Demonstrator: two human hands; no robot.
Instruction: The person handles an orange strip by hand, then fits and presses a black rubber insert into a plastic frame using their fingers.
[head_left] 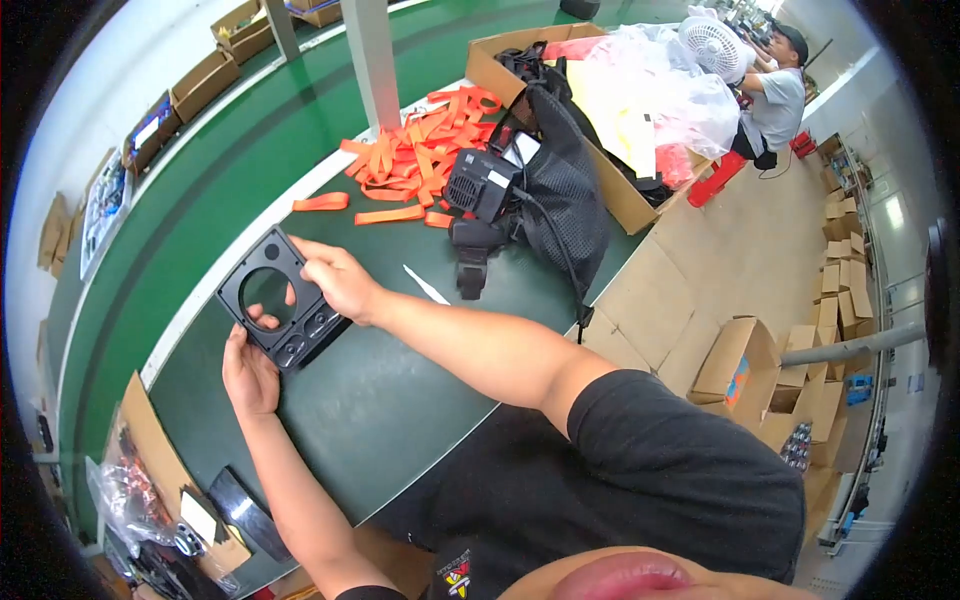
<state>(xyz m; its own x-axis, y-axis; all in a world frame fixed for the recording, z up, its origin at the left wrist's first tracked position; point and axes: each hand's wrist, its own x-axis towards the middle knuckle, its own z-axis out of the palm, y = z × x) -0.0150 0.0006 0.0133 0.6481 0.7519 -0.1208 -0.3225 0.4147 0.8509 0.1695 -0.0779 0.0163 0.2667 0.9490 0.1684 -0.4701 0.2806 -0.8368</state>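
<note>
Above the dark green table, a black plastic speaker panel [236, 287] is tilted between both hands. It has a large round opening, a smaller round recess at one corner, and a strip with small round parts along one edge. My left hand [250, 375] grips its lower left edge. My right hand [340, 283] holds the opposite edge, thumb on the front face; some fingertips show through the large opening. Beyond my right hand, a white pointed strip [427, 285] lies on the table.
Orange straps [425, 150] are heaped near a metal post [372, 65]. Beside them lie a black mesh bag [565, 190] and a black device [482, 185]. A cardboard box [625, 205] holds plastic bags. A co-worker [780, 95] sits beyond. At lower left is a cardboard tray [165, 440] with parts.
</note>
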